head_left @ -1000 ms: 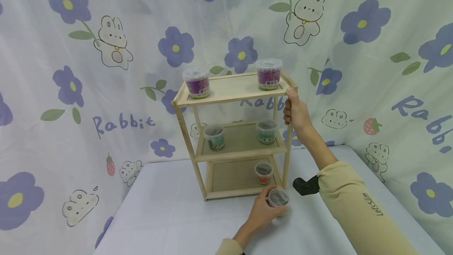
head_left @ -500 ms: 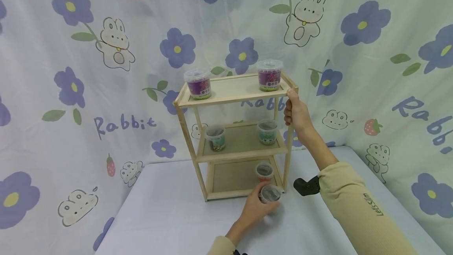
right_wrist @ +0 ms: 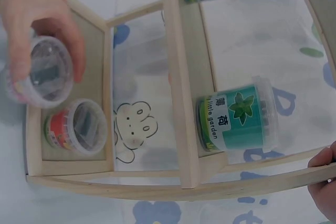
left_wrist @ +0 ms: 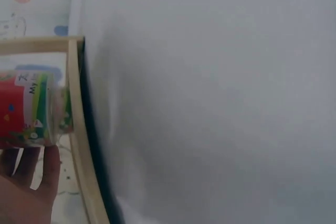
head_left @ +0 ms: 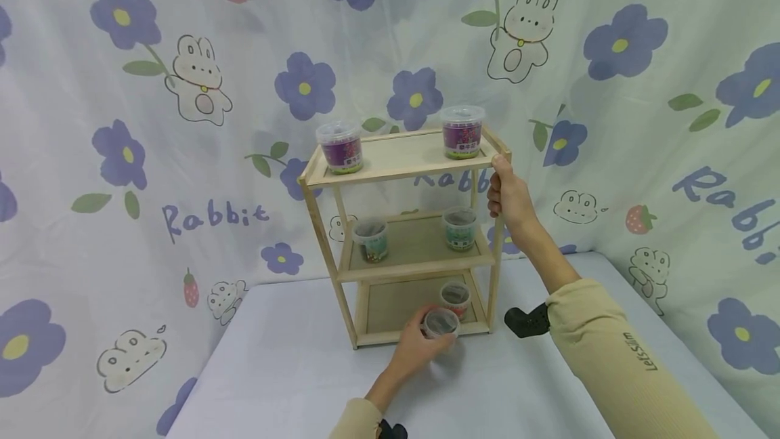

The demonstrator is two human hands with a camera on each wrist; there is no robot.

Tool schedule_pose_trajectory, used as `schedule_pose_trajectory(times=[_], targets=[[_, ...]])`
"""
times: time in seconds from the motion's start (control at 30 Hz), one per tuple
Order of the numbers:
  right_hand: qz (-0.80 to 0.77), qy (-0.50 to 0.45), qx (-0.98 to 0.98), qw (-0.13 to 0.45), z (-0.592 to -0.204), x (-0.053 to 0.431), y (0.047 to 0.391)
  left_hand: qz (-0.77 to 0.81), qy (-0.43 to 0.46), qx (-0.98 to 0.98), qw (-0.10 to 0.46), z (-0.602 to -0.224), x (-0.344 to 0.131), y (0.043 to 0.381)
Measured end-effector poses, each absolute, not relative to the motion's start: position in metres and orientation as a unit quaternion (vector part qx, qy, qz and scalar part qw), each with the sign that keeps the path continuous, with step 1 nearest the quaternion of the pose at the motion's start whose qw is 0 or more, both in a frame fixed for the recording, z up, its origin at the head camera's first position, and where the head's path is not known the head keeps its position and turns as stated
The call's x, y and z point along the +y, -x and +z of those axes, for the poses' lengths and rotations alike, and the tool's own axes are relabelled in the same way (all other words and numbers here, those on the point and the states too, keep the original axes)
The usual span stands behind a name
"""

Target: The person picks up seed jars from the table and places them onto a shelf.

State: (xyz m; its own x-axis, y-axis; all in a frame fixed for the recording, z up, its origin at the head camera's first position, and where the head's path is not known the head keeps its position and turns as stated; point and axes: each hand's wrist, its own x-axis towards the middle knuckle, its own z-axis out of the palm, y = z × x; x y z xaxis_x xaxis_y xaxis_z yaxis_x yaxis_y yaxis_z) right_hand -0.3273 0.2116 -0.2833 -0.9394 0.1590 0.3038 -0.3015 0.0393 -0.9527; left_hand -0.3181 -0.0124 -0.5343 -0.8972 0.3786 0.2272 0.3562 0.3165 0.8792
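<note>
My left hand [head_left: 416,345] holds a small clear-lidded plastic tub [head_left: 441,324] at the front of the bottom shelf. Its label shows red, green and yellow in the left wrist view, with the words "My li..." partly visible [left_wrist: 21,109]. Behind it and to its right, a red-labelled tub [head_left: 456,299] stands on the bottom shelf. My right hand [head_left: 510,196] grips the front right corner of the wooden three-tier rack [head_left: 402,156], just under the top board.
Two purple-labelled tubs, left [head_left: 341,148] and right [head_left: 462,133], stand on the top tier. The middle tier bears two teal-labelled tubs, left [head_left: 372,242] and right [head_left: 460,229]. A white cloth [head_left: 268,371] covers the table; a patterned curtain [head_left: 244,87] hangs behind.
My left hand has carried the tub leftward and slightly back, from beside the rack's front right corner to the bottom shelf's front edge. My right hand keeps its grip on the rack.
</note>
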Motion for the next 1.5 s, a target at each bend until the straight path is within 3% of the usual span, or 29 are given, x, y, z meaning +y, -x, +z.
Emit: schedule_pose_trajectory(times=[0.3,0.7,1.5], targets=[[0.688,-0.055,-0.707,0.156,-0.27,0.205,0.312,0.575,-0.159,0.802,-0.014,-0.522,-0.036,0.344],[0.694,-0.045,-0.699,0.166,-0.285,0.21,0.33,0.578,-0.076,0.811,-0.048,-0.526,-0.063,0.365],[0.689,-0.052,-0.703,0.169,-0.284,0.208,0.33,0.565,-0.032,0.821,-0.074,-0.551,-0.074,0.382]])
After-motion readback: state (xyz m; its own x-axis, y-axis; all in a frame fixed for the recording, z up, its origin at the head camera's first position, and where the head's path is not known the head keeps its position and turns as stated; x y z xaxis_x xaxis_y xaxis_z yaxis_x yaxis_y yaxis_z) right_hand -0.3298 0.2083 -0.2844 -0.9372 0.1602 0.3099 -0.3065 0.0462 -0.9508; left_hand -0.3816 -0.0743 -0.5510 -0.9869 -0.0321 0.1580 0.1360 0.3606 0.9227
